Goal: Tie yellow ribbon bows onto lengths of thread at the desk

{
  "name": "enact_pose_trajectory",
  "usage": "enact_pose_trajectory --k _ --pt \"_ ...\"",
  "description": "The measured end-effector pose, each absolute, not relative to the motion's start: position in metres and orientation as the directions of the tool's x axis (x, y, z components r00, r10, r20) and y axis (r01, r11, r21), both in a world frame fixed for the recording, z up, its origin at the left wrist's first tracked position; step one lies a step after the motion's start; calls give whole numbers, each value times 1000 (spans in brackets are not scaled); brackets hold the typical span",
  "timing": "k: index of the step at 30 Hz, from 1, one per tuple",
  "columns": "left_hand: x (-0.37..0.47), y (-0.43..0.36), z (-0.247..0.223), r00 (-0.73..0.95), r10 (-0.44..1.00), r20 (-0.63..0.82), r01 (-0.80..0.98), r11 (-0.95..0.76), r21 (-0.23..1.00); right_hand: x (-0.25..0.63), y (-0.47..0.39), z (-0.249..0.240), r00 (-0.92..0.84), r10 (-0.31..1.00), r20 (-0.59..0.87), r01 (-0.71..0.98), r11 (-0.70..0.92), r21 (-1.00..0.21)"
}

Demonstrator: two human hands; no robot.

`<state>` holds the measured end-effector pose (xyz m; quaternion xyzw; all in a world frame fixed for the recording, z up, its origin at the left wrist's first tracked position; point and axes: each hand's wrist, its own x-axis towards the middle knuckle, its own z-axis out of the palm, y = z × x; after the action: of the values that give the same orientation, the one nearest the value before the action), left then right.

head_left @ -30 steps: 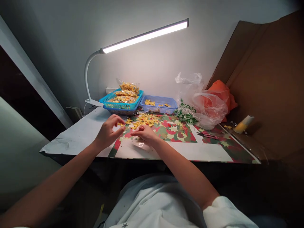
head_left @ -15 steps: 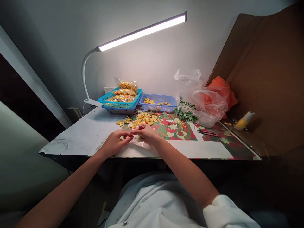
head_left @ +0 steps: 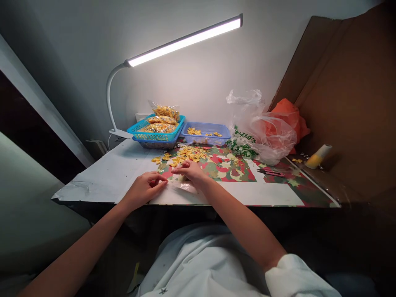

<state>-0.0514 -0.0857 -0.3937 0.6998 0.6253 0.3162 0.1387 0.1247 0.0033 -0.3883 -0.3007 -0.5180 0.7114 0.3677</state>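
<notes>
Near the front edge of the table, my left hand (head_left: 144, 189) has its thumb and index finger pressed together; whatever sits in the pinch is too small to make out. My right hand (head_left: 192, 171) is just to the right, a small gap away, its fingers bent and pointing left; anything held there is hidden. Directly beyond the hands lies a loose pile of small yellow bows (head_left: 188, 154), with thin yellow strips at its right end. A piece of clear plastic (head_left: 185, 187) lies on the white surface under my right hand.
Behind the pile stand a turquoise basket (head_left: 136, 134) of bagged yellow pieces and a blue-purple basket (head_left: 206, 140) with several bows. Plastic bags (head_left: 272, 140), small snips (head_left: 270, 173) and a thread cone (head_left: 318, 156) are on the right. A lit lamp (head_left: 185, 42) arches overhead.
My hands have drawn apart: the left has shifted left, away from the right fingertips. My right hand has barely moved, and the pile looks the same.
</notes>
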Motion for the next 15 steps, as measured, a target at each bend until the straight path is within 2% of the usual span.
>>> enact_pose_trajectory --k 9,15 --pt "-65 -91 -387 50 968 247 806 -185 562 125 3 -388 -553 831 -54 -248 -226 -942" --pt "-49 -82 -385 76 961 264 750 -230 621 126 2 -387 -561 827 -48 -265 -233 -936"
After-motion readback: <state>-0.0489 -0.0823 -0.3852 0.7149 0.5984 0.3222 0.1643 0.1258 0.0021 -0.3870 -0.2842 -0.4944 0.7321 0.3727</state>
